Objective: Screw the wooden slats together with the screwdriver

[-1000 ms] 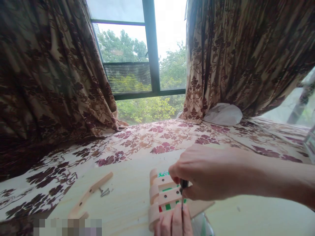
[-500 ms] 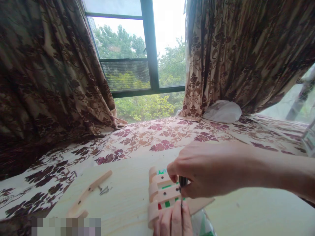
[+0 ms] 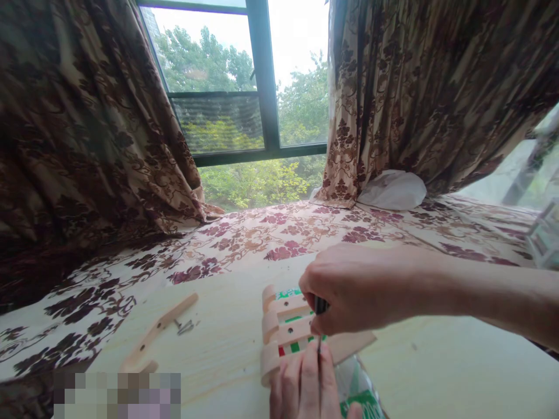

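My right hand (image 3: 349,288) is closed around the dark handle of a screwdriver (image 3: 322,305), its thin shaft pointing down. Beneath it lies a slatted wooden piece (image 3: 301,331) with rounded ends and dark screw holes. My left hand (image 3: 301,384) grips the near part of this piece, its fingers bent over the wood and around the screwdriver's tip. A screw at the tip cannot be made out. Under the slats and beside my left hand shows a green-and-white printed plastic packet (image 3: 362,401).
A pale board (image 3: 218,361) carries the work. On its left lie a curved wooden part (image 3: 170,319) and several loose screws (image 3: 186,329). Floral cloth (image 3: 244,233) spreads behind, with a white plastic bag (image 3: 395,191) near the curtain (image 3: 375,105). A pale rack-like object (image 3: 545,238) stands far right.
The view has tilted down slightly, so things sit a little higher in the picture. My right hand still grips the screwdriver, and my left thumb shows more now.
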`<state>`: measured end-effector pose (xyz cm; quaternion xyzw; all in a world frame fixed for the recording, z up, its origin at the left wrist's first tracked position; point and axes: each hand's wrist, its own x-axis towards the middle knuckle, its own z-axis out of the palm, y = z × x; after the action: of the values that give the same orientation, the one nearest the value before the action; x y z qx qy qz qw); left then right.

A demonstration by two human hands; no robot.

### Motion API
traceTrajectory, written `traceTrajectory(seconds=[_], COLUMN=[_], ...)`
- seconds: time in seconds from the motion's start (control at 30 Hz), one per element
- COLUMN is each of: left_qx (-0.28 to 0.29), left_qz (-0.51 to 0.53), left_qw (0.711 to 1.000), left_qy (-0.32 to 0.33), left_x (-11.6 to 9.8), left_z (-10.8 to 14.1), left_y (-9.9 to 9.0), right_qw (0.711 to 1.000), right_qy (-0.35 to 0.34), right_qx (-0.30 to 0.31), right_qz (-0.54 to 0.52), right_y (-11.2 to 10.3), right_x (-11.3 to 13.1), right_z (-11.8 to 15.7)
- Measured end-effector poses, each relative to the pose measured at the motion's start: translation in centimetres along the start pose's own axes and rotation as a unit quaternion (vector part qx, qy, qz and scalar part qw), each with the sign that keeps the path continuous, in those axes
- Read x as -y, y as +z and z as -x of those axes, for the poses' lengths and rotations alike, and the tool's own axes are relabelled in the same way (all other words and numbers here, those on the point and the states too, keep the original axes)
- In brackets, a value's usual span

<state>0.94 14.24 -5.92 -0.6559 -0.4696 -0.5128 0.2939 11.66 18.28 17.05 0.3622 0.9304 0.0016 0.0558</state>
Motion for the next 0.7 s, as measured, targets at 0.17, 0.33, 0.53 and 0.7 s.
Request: traceTrajectory(seconds=[0.17,0.33,0.53,0.7], left_qx=[0.075,0.077,0.059,0.086], left_qz=[-0.019,-0.017,0.012,0.016], left_qw=[0.995,0.995,0.998,0.996], left_qy=[0.062,0.068,0.001,-0.006], left_x=[1.0,1.0,0.1,0.1], left_z=[-0.5,-0.7,-0.2,-0.1], left_y=[-1.1,-1.3,-0.9,-1.1], right_qw=[0.997,0.997,1.000,0.998], right_qy=[-0.055,-0.063,0.000,-0.037], right_qx=[0.005,0.013,0.024,0.040], right_qz=[0.047,0.049,-0.021,-0.024], right_y=[-0.7,-0.6,-0.1,-0.7], right_x=[0.4,0.3,-0.5,-0.6], right_z=[0.6,0.3,-0.7,-0.3])
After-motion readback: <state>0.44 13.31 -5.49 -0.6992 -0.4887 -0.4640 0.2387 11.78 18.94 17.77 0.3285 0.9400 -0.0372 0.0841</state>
